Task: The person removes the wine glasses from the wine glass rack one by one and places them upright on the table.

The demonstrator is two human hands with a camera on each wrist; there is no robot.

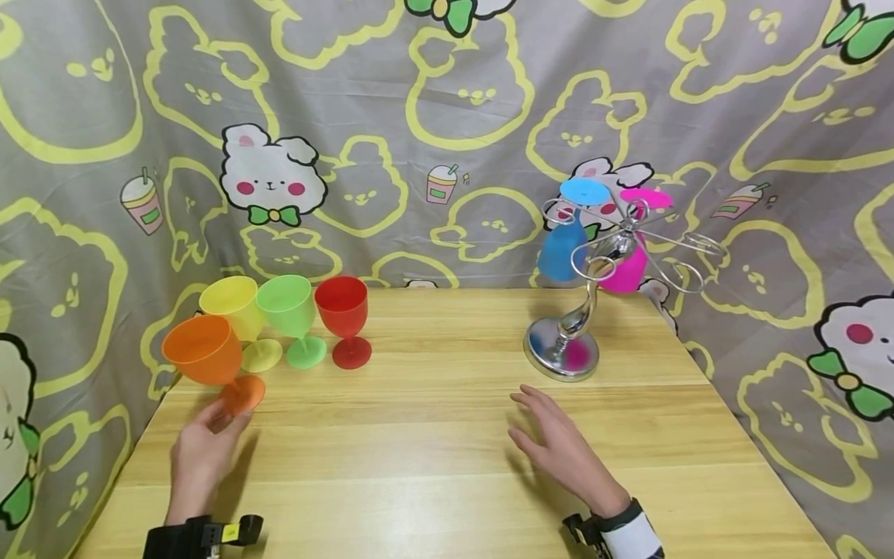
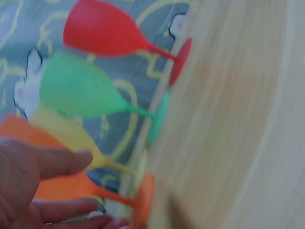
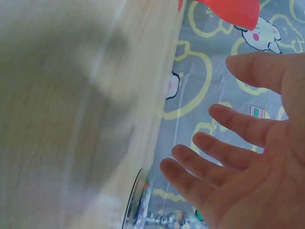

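Note:
An orange plastic goblet (image 1: 202,351) stands at the front of a group on the table's left side. My left hand (image 1: 204,452) is beside its foot, and in the left wrist view the thumb (image 2: 64,161) and fingers (image 2: 71,210) extend either side of the goblet; whether they touch it I cannot tell. Behind it are a yellow goblet (image 1: 233,308), a green goblet (image 1: 288,308) and a red goblet (image 1: 342,305). My right hand (image 1: 564,450) hovers over the table, fingers spread, holding nothing. Beyond it stands a silver goblet rack (image 1: 594,291).
Upside down on the rack hang a blue goblet (image 1: 563,250) and a pink goblet (image 1: 624,268); several of its wire loops hold nothing. A grey patterned curtain (image 1: 391,101) surrounds the back and sides of the wooden table (image 1: 391,466).

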